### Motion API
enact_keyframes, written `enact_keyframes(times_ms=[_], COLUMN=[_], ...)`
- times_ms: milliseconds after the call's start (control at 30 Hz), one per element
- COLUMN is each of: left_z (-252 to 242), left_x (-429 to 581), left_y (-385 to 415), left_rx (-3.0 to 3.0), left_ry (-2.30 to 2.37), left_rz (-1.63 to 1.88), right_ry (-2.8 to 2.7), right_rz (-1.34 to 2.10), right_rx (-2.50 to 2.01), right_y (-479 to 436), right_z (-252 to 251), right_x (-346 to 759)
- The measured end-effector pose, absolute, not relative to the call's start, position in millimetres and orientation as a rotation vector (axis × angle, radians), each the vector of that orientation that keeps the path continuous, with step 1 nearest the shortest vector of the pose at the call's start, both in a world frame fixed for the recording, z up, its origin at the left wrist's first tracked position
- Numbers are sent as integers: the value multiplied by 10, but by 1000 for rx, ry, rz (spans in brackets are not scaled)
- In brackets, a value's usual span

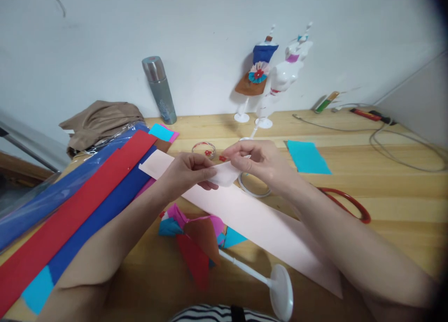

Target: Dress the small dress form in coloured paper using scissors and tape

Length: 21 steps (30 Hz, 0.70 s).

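Observation:
My left hand pinches one end of a small pale pink paper piece, thumb on top. At its other end my right hand closes thumb and fingers on the same piece. Beneath both hands lies a long pale pink paper strip, running from upper left to lower right. Nearer to me, a small dress form on a white stand rests on its side, wrapped in brown, red, magenta and blue paper. A ring of clear tape is partly hidden behind my right hand.
Red and blue strips lie at the left beside a thermos and brown cloth. Behind stand a dressed form and white forms. To the right are a turquoise sheet, red-handled scissors and a cable.

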<state>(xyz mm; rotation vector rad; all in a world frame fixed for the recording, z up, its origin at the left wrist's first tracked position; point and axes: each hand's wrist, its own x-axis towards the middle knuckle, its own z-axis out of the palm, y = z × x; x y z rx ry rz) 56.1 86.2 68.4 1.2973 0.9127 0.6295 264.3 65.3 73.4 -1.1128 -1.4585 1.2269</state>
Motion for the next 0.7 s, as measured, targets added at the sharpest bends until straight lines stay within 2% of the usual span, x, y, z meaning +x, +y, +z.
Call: enact_keyframes(times_ms=[700], left_z=[614], left_x=[562], left_y=[899], left_rx=[1342], left_ry=[812], left_rz=[516], right_ry=[-1610], right_rz=[1214], right_rx=[-1098], right_y=[687], right_z=[617], right_x=[2643])
